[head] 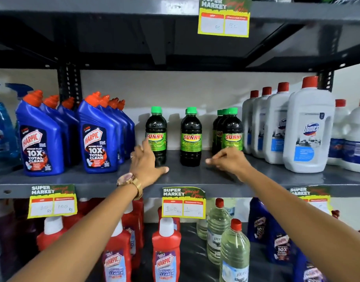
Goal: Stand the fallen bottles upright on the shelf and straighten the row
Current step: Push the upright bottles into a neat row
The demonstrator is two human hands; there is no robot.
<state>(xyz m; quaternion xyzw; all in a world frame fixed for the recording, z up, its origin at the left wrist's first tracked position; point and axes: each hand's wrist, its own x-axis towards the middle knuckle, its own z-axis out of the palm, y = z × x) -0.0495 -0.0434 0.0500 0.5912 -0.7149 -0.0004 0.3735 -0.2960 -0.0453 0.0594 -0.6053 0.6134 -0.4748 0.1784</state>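
Dark Sunny bottles with green caps stand upright on the grey middle shelf (pixel 187 176). One bottle (pixel 157 127) is at the left, a second (pixel 191 135) in the middle with another right behind it, and a tight group (pixel 232 129) at the right. My left hand (pixel 147 165), with a watch on the wrist, is spread open just in front of the left bottle, fingers beside its base. My right hand (pixel 229 159) hovers in front of the right group, fingers loosely curled and holding nothing.
Blue Harpic bottles (pixel 97 135) crowd the shelf to the left. White Domex jugs (pixel 309 127) stand to the right. Below are red Harpic bottles (pixel 165 249) and clear bottles (pixel 234 253). Price tags (pixel 184 202) hang on the shelf edge. An upper shelf overhangs.
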